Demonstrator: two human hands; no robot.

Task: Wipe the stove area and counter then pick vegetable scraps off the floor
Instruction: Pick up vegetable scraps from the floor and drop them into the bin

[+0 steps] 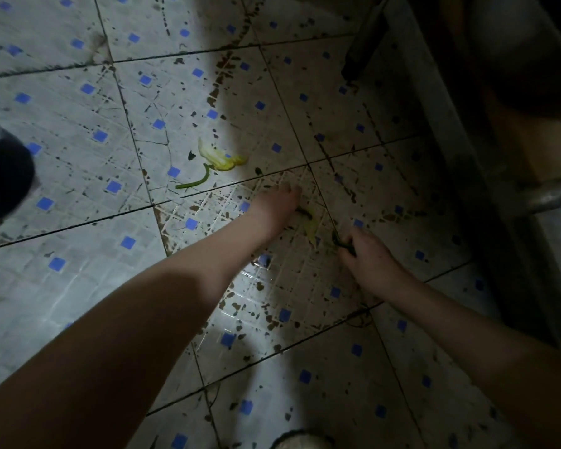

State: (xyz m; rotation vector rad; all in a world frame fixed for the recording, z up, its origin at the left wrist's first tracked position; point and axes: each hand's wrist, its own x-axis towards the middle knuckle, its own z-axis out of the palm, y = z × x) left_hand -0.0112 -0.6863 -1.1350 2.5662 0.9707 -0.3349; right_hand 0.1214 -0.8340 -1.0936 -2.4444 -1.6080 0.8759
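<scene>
A dark shoe sits at the left edge, and a pale slipper toe at the bottom edge. At upper right a grey metal leg slants down, with a metal bar lower on the right.

Stained white tiled floor with blue squares, dimly lit; a metal leg stands upper right.

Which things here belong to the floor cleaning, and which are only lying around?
Job: yellow scrap, green strip, pale scrap at the left hand, dark scrap in the right hand.
Just there: dark shoe, metal leg.
</scene>
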